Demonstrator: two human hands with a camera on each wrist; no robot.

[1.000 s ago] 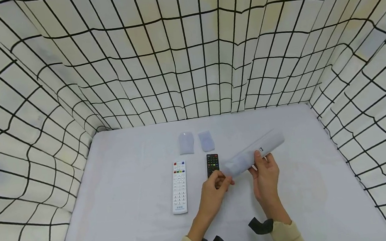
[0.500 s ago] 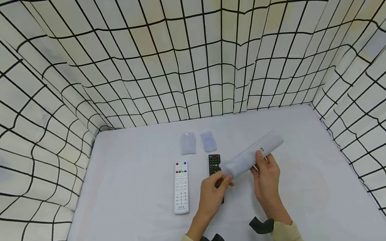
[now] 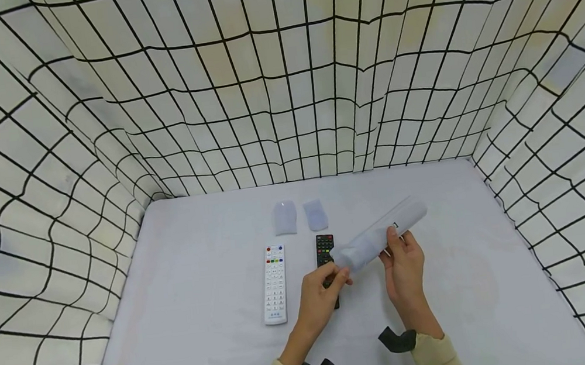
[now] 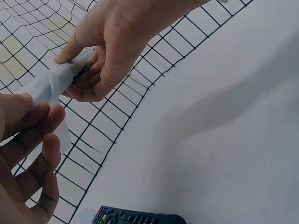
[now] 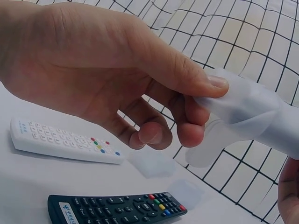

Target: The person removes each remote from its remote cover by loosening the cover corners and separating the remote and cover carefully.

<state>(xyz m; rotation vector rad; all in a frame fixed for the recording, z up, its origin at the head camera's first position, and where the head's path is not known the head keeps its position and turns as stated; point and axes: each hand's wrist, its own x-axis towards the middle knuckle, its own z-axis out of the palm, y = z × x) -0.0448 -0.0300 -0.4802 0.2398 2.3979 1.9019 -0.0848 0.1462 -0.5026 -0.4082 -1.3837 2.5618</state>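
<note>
A long whitish tube-like thing in a loose translucent plastic sleeve [image 3: 377, 238] is held slanting above the table, its right end higher in the head view. My left hand [image 3: 315, 298] pinches the lower left end of the sleeve between thumb and forefinger. Further up its length, my right hand [image 3: 404, 271] holds it with the thumb on top and fingers beneath. In the right wrist view, a soft flap of the sleeve [image 5: 203, 147] hangs below the pinched end. A small dark mark shows near my right thumb. What the sleeve contains is blurred.
A white remote control [image 3: 274, 284] lies left of my hands. A black remote control [image 3: 325, 244] lies partly hidden behind my left hand. Two small translucent pouches [image 3: 285, 218] sit further back on the white table [image 3: 199, 262]. Black-lined netting [image 3: 291, 118] surrounds the back and sides.
My left hand and the sleeve's pinched end have shifted slightly left and down. The right hand keeps its hold in nearly the same place; the remotes and pouches stay put.
</note>
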